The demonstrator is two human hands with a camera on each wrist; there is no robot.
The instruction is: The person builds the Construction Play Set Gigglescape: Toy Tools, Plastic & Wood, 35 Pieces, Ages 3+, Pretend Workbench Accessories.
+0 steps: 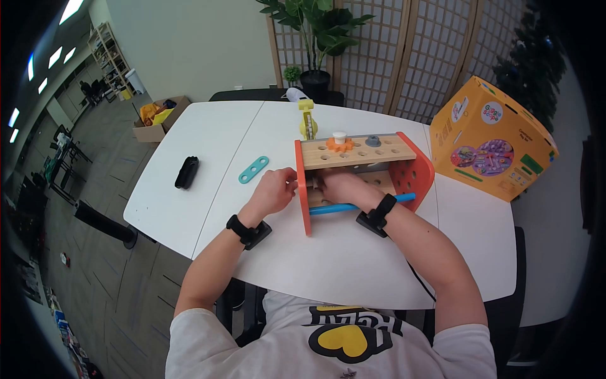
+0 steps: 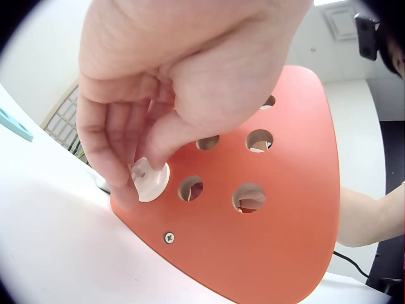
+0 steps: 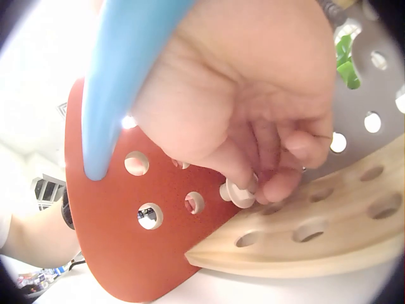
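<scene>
A toy workbench with red side panels, a pale wooden top and a blue bar stands on the table. At its left red panel, my left hand pinches the white round head of a toy bolt between thumb and fingers, against the outer face. My right hand reaches inside under the top, above the blue bar. Its thumb and fingers pinch a white toy nut by the inner face of that panel. An orange gear with a white piece sits on top.
Left of the workbench lies a teal strip with holes, and farther left a black case. A yellow toy piece stands behind the workbench. A grey piece sits on its top. At right stands a large orange box.
</scene>
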